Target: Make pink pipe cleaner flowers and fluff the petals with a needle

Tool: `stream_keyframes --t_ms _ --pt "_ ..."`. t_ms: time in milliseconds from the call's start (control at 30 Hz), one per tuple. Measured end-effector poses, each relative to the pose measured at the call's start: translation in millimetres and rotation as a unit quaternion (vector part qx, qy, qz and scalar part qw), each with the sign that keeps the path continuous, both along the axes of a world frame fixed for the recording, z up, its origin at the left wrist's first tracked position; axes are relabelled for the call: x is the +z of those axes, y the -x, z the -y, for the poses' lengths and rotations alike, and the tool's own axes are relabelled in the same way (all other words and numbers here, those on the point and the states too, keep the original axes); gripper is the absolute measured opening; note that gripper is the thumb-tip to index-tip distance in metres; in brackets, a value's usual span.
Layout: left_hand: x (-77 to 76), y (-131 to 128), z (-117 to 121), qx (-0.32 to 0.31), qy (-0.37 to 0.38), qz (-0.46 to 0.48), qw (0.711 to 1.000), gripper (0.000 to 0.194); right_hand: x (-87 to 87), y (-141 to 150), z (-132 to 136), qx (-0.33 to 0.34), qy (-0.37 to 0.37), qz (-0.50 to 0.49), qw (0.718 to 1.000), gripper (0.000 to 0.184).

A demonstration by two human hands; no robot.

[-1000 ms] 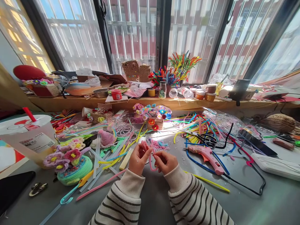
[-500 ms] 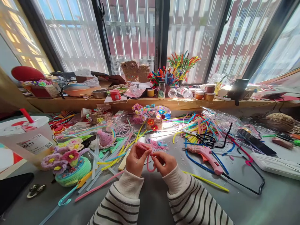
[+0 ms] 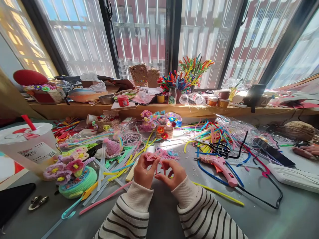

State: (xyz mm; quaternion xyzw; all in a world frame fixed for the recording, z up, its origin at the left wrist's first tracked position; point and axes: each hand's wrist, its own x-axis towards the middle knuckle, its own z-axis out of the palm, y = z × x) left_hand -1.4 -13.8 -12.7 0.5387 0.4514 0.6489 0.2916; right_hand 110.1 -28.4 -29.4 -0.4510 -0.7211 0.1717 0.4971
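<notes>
My left hand (image 3: 145, 171) is closed around a looped pink pipe cleaner (image 3: 151, 156), pinching it between thumb and fingers at the middle of the table. Facing it, my right hand (image 3: 176, 176) has its index finger and thumb around the hanging pink strand, the thumb reaching in toward the left fingers. Part of the strand is hidden behind the fingers. Just beyond my hands lies a heap of pink and blue fluffy clippings (image 3: 169, 154). A pink glue gun (image 3: 221, 169) rests to the right, with black-handled scissors (image 3: 219, 149) behind it.
On the left stand a lidded drink cup (image 3: 37, 149) and a green pot of fluffy flowers (image 3: 77, 182). Loose pipe cleaners (image 3: 209, 132) and glue sticks (image 3: 99, 179) are strewn about. A phone (image 3: 272, 152) and another person's hand (image 3: 305, 151) are at right.
My right fingers have spread apart slightly, and the thumb has shifted left. The low-hanging pink loop has been drawn up between my hands. At the far right, another person's fingers show more.
</notes>
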Motion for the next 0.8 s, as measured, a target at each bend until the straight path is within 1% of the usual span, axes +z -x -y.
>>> stream_keyframes --t_ms 100,233,300,467,600,700,800 --pt "-0.6 0 -1 0.023 0.001 0.010 1.000 0.020 -0.8 0 -1 -0.015 -0.034 0.050 0.998 0.037" --pt "-2.7 3 -3 0.062 0.016 -0.004 0.998 0.020 -0.8 2 -1 -0.032 -0.035 0.073 0.996 0.046" --pt "-4.1 5 -4 0.071 0.027 -0.008 0.997 0.021 -1.7 3 0 -0.036 -0.041 0.092 0.994 0.047" --pt "-7.7 8 -6 0.054 0.055 -0.008 0.997 0.022 -9.4 4 -2 -0.039 -0.064 0.127 0.989 0.031" --pt "-9.5 9 -7 0.036 0.059 0.012 0.998 0.022 -14.8 3 -3 -0.070 -0.071 0.143 0.985 0.028" --pt "-8.8 8 -8 0.016 0.063 0.034 0.997 0.022 -14.5 3 -2 -0.086 -0.060 0.164 0.981 0.023" --pt "-6.3 8 -7 0.007 0.068 0.058 0.996 0.023 -11.9 3 -1 -0.088 -0.043 0.179 0.979 0.020"
